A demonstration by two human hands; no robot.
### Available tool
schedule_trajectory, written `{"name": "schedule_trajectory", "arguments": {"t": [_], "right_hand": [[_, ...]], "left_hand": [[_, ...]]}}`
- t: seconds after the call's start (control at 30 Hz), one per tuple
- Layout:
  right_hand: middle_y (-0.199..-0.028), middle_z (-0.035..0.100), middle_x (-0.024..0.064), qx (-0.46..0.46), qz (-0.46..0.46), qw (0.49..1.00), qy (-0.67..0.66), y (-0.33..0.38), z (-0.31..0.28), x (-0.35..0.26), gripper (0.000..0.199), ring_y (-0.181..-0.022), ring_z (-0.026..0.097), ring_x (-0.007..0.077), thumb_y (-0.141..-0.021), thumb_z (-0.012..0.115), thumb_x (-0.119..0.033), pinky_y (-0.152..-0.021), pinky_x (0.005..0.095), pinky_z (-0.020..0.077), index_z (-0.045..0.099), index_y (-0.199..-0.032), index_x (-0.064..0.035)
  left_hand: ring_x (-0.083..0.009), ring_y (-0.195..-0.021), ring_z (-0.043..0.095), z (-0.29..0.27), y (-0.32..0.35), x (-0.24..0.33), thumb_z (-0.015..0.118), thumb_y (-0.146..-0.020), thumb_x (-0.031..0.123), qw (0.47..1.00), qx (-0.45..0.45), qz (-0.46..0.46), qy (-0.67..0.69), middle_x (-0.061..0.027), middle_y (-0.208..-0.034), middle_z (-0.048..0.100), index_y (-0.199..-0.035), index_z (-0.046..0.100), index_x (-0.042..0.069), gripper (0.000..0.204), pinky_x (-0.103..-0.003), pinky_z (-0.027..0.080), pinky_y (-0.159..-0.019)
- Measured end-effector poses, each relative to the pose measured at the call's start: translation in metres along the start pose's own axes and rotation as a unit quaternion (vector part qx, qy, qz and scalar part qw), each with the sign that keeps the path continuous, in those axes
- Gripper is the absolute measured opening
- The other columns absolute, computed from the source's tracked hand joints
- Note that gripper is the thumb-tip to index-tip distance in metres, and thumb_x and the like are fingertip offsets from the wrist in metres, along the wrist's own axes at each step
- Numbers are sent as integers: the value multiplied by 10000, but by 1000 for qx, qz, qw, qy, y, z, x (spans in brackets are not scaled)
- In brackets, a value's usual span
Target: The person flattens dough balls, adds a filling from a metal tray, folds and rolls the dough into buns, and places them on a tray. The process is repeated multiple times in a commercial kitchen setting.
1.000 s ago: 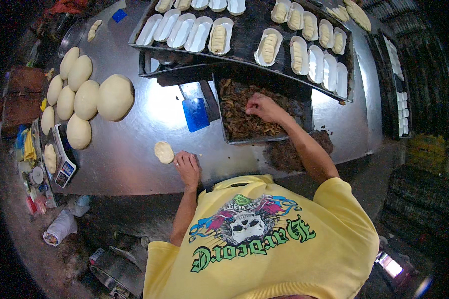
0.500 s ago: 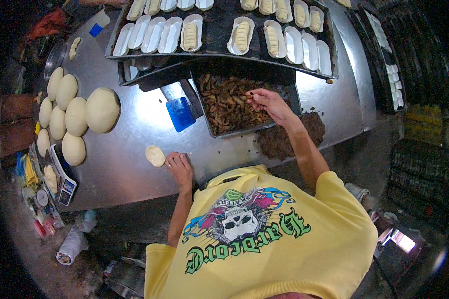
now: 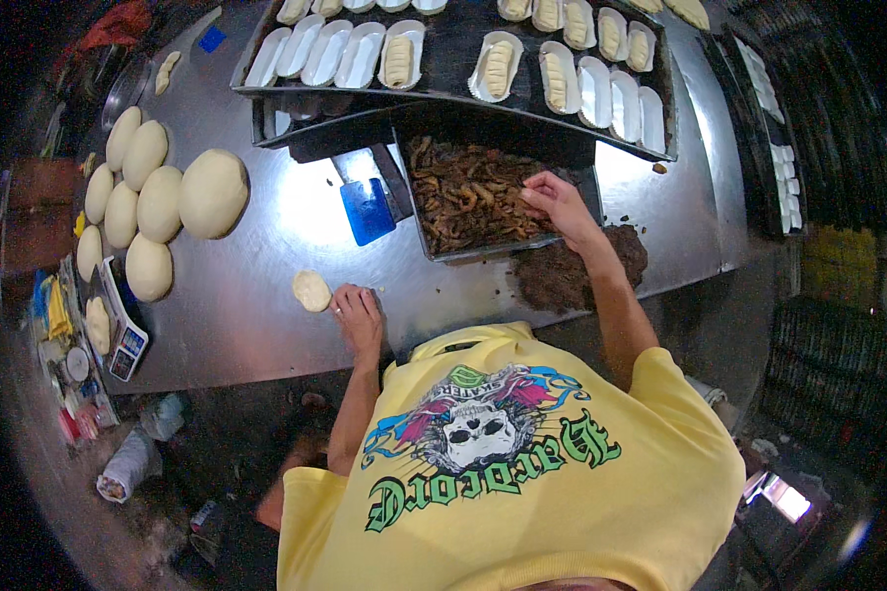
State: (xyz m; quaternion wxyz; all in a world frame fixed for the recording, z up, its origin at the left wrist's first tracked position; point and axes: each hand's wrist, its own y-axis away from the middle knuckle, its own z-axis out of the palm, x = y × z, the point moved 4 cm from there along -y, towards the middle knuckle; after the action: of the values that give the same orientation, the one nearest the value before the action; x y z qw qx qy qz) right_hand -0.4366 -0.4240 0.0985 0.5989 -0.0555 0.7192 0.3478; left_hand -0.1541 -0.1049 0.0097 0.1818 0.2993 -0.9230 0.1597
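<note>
My left hand [image 3: 357, 313] rests on the metal table with its fingers loosely bent and apart, beside the right edge of a flat pale dough disc [image 3: 311, 291]. Whether a fingertip touches the disc is hard to make out. My right hand [image 3: 554, 202] is over the right part of a dark tray [image 3: 483, 252] filled with brown strips of filling [image 3: 468, 197]. Its thumb and fingers are pinched together; what lies between them blends with the filling. A blue-bladed scraper [image 3: 367, 212] lies left of this tray.
Rounded dough balls [image 3: 158, 205] are grouped at the left, above a digital scale [image 3: 128, 350]. A large baking tray [image 3: 453, 96] with paper cups and shaped dough overhangs the filling tray's back. Brown crumbs [image 3: 562, 276] form a heap near the front edge.
My right hand has risen slightly from the filling, its fingers drawn closer together. My left hand stays beside the dough disc. The whole view has shifted a little.
</note>
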Motion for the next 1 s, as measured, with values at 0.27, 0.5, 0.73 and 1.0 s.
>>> {"name": "schedule_trajectory", "arguments": {"t": [0.27, 0.5, 0.73, 1.0], "right_hand": [[-1000, 655, 25, 78, 46, 994, 56, 39, -39, 20, 266, -885, 610, 117, -996, 660, -235, -797, 292, 510, 631, -1173, -39], [-1090, 708, 81, 50, 74, 990, -107, 44, -36, 18, 228, -964, 695, 173, -1045, 575, -234, -844, 301, 549, 573, -1186, -54], [-1148, 701, 130, 34, 69, 977, -199, 33, -16, 1, 237, -959, 709, 236, -1036, 578, -215, -874, 355, 572, 565, -1188, -33], [-975, 680, 35, -22, 91, 992, 80, 11, -41, 22, 249, -763, 654, 123, -1029, 599, -212, -713, 287, 529, 576, -1228, -64]], "left_hand": [[-405, -1168, 469, 32, 14, -29, 549, -990, 185, 1000, -12, -4, -20, -203, -1199, 535, -1068, 586, 3, 201, -545, 361, -1020], [-400, -1159, 472, 27, 10, -22, 563, -979, 172, 1000, 4, 2, 26, -197, -1178, 549, -1045, 584, 5, 181, -548, 353, -1023], [-390, -1180, 479, 15, 5, -14, 550, -993, 169, 1000, 0, 9, 2, -194, -1178, 562, -1038, 587, 6, 173, -548, 353, -1030], [-386, -1179, 486, 13, 5, -16, 551, -992, 177, 1000, -18, 2, -10, -188, -1184, 557, -1055, 592, 14, 179, -533, 369, -1023]]}}
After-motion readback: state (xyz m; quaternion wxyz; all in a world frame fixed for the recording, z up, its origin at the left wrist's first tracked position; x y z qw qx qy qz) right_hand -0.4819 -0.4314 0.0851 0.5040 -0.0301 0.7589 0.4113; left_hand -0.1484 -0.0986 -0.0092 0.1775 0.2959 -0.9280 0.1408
